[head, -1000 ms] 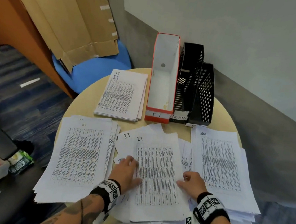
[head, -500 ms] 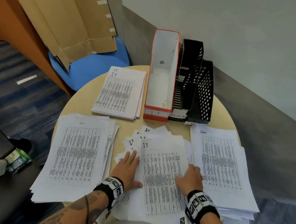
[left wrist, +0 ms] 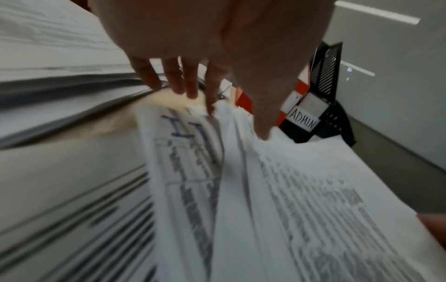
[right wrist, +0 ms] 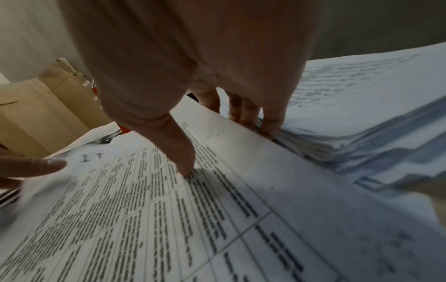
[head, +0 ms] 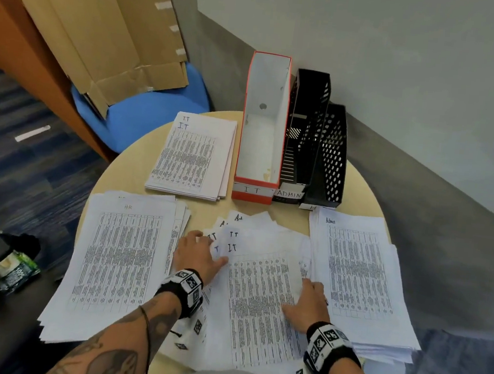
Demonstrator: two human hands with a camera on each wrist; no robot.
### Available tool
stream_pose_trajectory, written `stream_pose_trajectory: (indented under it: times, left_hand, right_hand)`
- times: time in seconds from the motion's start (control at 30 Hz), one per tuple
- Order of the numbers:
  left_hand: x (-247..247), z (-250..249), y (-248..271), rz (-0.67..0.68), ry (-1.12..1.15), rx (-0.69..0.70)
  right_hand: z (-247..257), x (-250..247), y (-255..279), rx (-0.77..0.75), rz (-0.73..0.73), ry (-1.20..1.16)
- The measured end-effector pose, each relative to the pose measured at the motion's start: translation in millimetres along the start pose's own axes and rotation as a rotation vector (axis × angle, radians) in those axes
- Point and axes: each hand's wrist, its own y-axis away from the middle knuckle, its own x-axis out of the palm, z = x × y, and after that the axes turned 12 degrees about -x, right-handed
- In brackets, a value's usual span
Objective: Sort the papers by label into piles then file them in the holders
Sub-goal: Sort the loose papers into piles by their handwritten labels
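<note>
Both hands lie on the loose middle papers [head: 259,293] on the bench [head: 133,164]. Left hand [head: 200,256] is spread fairly flat, fingers fanning the IT-marked corners; right hand [head: 307,302] has its thumb pressed on the top sheet and fingers tucked at its right edge, against the Admin pile [head: 358,276]. I'd worry a sheet slips under that neighbouring pile, or Admin sheets get swept along with IT ones. Three holders [head: 262,128] stand behind, unfilled.
</note>
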Motion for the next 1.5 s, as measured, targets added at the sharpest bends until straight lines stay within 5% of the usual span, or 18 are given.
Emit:
stream_pose_trajectory:
  times: [0.1, 0.2, 0.3, 0.53, 0.73, 1.17, 1.4, 1.5]
  left_hand:
    - [-0.6, -7.8, 3.9, -0.012, 0.233, 0.087]
    - [4.3, -6.9, 14.2, 0.290, 0.500, 0.040]
    - [13.1, 3.1, 22.6, 0.432, 0.440, 0.003]
    - [3.3, 21.6, 29.6, 0.430, 0.678, -0.044]
    - [-15.2, 28.3, 19.8, 0.422, 0.817, -0.095]
    - [-12.6, 17.7, 26.4, 0.570, 0.761, 0.027]
    - [-11.3, 32.2, 21.5, 0.514, 0.849, -0.079]
    - [-13.5, 37.9, 19.2, 0.532, 0.846, -0.055]
  right_hand:
    - [-4.8, -5.7, -0.6, -0.004, 0.040, -0.087]
    - [-9.1, -8.4, -3.2, -0.004, 0.074, -0.195]
    - [-11.2, -9.7, 1.4, -0.037, 0.036, -0.338]
    - [-12.8, -22.9, 8.0, 0.002, -0.084, -0.688]
    - [-21.5, -36.2, 4.4, 0.044, -0.119, -0.695]
    - [-20.3, -41.6, 12.5, 0.022, 0.010, -0.832]
    - [-39.9, -54.4, 6.5, 0.136, -0.227, -0.976]
    - [-49.4, -58.0, 4.7, 0.134, -0.205, -1.069]
